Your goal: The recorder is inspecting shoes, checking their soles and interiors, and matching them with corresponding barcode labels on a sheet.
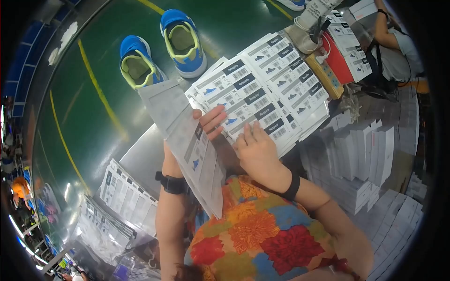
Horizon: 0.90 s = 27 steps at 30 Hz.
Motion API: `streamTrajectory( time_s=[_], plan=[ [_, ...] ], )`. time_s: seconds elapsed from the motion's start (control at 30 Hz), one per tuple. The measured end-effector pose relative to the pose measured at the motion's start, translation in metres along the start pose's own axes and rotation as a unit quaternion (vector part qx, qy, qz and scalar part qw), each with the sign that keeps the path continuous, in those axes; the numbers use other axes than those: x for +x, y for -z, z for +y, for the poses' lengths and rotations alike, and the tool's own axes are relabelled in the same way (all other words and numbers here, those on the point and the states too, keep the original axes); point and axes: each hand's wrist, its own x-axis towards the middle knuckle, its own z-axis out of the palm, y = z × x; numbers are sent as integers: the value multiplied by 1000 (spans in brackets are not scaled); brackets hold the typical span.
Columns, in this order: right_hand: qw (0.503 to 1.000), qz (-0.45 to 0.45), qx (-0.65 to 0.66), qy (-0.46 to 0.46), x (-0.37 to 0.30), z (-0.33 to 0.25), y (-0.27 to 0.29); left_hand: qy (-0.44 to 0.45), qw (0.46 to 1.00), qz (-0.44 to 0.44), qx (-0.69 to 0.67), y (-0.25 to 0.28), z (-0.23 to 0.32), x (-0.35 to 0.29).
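A white printed sheet point(190, 145) stands tilted in front of me, its upper part creased and plain, its lower part bearing a blue shoe picture. My left hand point(213, 122) has it at the edge; the fingers come out past that edge over the stack, while the palm is hidden behind the sheet. Under my fingers lies a stack of printed sheets point(253, 89), with rows of small shoe pictures, dark blocks and barcodes. My right hand point(258, 147) rests its fingertips on the near edge of this stack, fingers slightly apart.
Two blue-and-yellow shoes point(183, 44) stand on the green table point(103, 70) beyond the stack. A wooden power strip point(323, 75) and a red folder point(338, 63) lie to the right. Folded white cartons point(363, 150) fill the lower right. More printed sheets point(126, 192) lie lower left. Another person point(398, 47) sits upper right.
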Motion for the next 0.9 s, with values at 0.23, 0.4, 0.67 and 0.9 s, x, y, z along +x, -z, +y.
streamTrajectory(
  time_s=[0.23, 0.4, 0.67, 0.9],
  plan=[
    [991, 52, 100, -70, 0, 15, 4, -1, 1000, -4, 1, 1, -1, 0],
    [915, 103, 287, -264, 3, 35, 16, 31, 997, -57, 49, 4, 5, 3],
    [561, 463, 571, -381, -46, 154, 58, 54, 997, 37, 37, -15, 10, 7],
    [615, 548, 468, -322, -33, 128, 93, -45, 962, 171, 208, -53, -16, 15]
  ],
)
